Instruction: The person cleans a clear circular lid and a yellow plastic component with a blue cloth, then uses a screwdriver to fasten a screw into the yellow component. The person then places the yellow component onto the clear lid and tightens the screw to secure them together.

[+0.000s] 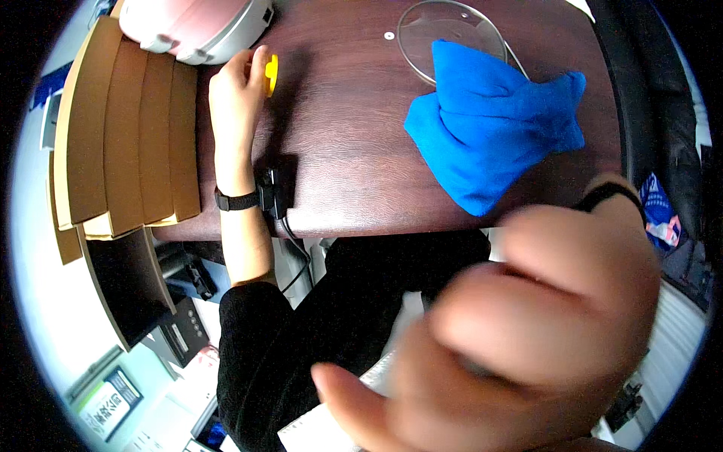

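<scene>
Fingers [259,66] of the left hand [234,94] partly hide a yellow object [272,75].

Matt blue cloth [493,124] at two o'clock, glass lid [452,32] (smooth, glossy) at one, yellow plastic piece [272,75] at eleven; wood-grain worktop [346,143].

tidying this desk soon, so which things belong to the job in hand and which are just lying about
In use, it seems:
yellow object, held in the left hand
blue cloth, perhaps, nearest the blurred right hand

Lying about:
glass lid, partly under the cloth
pink-and-white appliance
brown cardboard
</scene>
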Tool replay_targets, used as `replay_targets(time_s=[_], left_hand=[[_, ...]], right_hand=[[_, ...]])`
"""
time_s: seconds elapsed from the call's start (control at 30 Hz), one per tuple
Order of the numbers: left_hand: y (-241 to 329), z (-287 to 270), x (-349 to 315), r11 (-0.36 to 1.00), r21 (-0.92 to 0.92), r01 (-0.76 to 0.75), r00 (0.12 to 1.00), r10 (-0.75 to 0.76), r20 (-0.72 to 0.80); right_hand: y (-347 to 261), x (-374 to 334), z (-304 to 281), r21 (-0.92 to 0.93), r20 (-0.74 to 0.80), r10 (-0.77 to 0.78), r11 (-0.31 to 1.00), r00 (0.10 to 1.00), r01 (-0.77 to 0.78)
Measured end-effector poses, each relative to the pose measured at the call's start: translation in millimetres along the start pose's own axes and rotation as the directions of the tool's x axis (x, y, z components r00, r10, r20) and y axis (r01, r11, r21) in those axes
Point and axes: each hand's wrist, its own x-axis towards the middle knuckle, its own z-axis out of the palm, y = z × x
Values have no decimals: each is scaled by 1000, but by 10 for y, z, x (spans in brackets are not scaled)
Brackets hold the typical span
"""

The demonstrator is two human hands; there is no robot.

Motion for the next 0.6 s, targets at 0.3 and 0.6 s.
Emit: replay_targets(time_s=[0.3,0.6], left_hand=[[-118,-129,-148,999,-28,28,998,-29,-49],[-50,-50,32,983,168,72,992,-87,89]], right_hand=[[206,267,161,-95,-54,-112,990,992,106],[1930,-369,-280,-623,-252,394,632,884,-460]])
